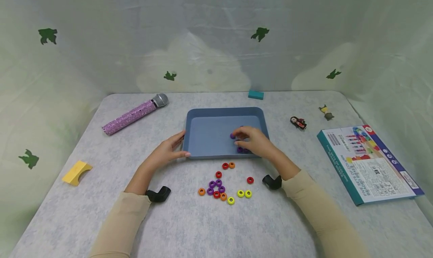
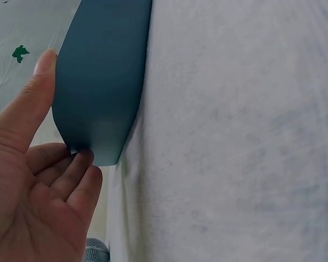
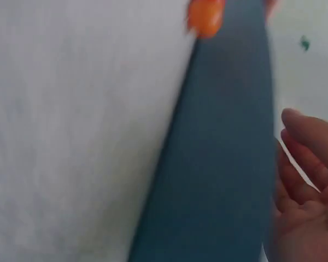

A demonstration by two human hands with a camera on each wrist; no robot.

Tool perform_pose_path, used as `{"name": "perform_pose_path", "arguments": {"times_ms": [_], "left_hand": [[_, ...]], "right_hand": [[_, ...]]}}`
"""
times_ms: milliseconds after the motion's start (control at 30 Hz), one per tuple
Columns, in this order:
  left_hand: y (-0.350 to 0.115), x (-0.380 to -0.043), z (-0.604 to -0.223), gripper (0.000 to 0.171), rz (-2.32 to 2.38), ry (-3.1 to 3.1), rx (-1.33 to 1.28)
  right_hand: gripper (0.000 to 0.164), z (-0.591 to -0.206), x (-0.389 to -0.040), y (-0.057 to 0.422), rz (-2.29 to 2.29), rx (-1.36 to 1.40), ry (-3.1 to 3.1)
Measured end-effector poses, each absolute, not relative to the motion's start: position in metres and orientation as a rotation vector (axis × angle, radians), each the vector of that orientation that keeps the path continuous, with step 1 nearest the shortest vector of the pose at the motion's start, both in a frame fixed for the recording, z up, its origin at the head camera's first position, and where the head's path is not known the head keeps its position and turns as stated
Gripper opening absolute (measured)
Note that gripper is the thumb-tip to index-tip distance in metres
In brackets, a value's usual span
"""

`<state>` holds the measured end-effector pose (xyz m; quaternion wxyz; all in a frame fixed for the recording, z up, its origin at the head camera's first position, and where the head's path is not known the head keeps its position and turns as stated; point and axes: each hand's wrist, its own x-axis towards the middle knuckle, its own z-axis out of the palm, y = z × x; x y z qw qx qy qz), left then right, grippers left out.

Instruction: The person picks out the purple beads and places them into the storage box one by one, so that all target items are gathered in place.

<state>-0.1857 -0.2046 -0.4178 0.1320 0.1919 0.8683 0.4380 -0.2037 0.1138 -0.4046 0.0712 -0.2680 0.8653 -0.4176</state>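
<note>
Sleeves (image 1: 118,224) nearest us; we see left hand (image 1: 165,151), fingers relaxed, touching blue tray (image 1: 209,137); right hand (image 1: 253,139), thumb and fingers parted, beside purple beads (image 1: 239,149) inside.

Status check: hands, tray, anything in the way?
Left hand touching left end of blue tray. Right hand over right end, partly hiding purple beads inside. Loose multicoloured beads on table, near side.

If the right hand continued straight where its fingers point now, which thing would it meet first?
The right hand would probably meet the purple bead at its fingertips, within the blue tray; depth is unclear, so they may already touch.
</note>
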Motion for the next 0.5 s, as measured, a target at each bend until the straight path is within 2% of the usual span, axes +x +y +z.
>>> {"name": "perform_pose_path", "arguments": {"times_ms": [167,300,500], "left_hand": [[-0.204,-0.186,-0.416,0.086,1.272,2.496,0.533],[-0.204,-0.186,-0.415,0.086,1.273,2.489,0.517],[-0.205,-0.186,-0.416,0.086,1.290,2.473,0.505]], "right_hand": [[0.032,-0.387,-0.171,0.105,-1.359,-1.048,2.489],[0.027,-0.374,-0.141,0.096,-1.365,-1.072,2.349],[0.023,-0.413,-0.134,0.090,-1.271,-1.091,2.256]]}}
